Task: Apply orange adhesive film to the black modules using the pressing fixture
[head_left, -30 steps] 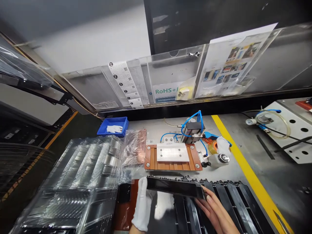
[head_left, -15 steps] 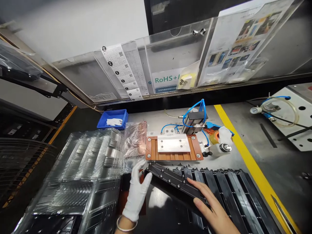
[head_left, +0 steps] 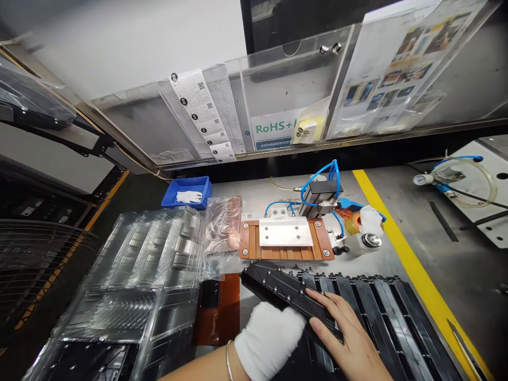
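Observation:
A long black flat part (head_left: 273, 286) with a row of small studs lies tilted over a black slotted tray (head_left: 381, 312). My right hand (head_left: 349, 338), bare, grips its near right end with fingers laid across the top. My left hand (head_left: 270, 338), in a white glove, presses against the part's near edge at the middle. Whether the glove grips the part or only rests on it is hidden. Just beyond the part stands an orange fixture with a metal plate (head_left: 284, 237).
Clear plastic blister trays (head_left: 135, 280) fill the left side. A blue bin (head_left: 187, 192), a pink bag (head_left: 222, 225), a small bottle (head_left: 365, 243) and blue air hoses (head_left: 321, 180) sit at the back. A yellow floor-style stripe (head_left: 400, 248) runs along the right.
My gloved left hand has slid from the part's left end to its middle, near my right hand. The part has turned flat-side up and swung diagonally.

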A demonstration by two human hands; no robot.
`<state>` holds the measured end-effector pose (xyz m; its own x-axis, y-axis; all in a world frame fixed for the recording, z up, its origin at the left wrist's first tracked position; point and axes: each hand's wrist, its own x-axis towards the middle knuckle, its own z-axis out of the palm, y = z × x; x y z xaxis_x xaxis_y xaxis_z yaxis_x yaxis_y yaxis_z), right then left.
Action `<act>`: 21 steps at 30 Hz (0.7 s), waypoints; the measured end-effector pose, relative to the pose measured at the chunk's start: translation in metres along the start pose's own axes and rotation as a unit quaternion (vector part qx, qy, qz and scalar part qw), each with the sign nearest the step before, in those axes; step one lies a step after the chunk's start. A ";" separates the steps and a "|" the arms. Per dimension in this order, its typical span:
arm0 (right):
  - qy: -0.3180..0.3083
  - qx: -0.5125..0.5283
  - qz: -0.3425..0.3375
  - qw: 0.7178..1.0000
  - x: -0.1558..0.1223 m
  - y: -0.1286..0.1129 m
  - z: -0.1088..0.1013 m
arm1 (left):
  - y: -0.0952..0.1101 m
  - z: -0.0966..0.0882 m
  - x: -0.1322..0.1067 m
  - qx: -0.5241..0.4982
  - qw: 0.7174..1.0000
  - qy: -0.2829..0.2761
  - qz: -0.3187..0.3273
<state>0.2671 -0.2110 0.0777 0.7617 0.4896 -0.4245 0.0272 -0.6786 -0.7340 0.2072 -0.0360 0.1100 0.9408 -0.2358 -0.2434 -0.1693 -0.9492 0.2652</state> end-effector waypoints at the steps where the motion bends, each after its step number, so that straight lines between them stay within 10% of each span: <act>1: 0.002 -0.003 0.004 1.000 -0.002 0.001 -0.002 | -0.007 -0.002 -0.002 -0.006 1.000 0.010 -0.008; 10: 0.010 0.026 0.010 1.000 -0.004 0.011 -0.007 | -0.060 -0.007 -0.019 0.100 0.982 -0.088 -0.135; 21: -0.006 0.131 -0.020 0.991 -0.004 0.000 0.010 | -0.032 -0.002 0.001 -0.064 0.989 -0.065 -0.117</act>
<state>0.2578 -0.2078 0.0737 0.7549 0.5209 -0.3985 -0.1143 -0.4938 -0.8620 0.2146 -0.0053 0.1027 0.9025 -0.0456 -0.4283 0.0950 -0.9488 0.3012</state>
